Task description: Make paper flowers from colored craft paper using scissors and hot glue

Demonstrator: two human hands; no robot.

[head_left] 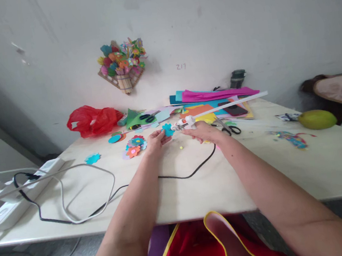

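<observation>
At centre, the left hand (157,141) pinches a blue paper flower (168,129) beside the white glue gun (185,122) gripped by the right hand (202,131).

Both your arms bare, stretched forward from lower corners, converging near center. Left forearm slanting up and rightward, left hand (157,141) low, thumb and fingers pinched together at tips. Right forearm slanting up and leftward, longer in view, right hand (202,131) palm turned down and inward, fingers curled in grip, pointing toward left hand. Your hands close together, apart, nearly level. Small dark spot on right forearm near wrist.
</observation>
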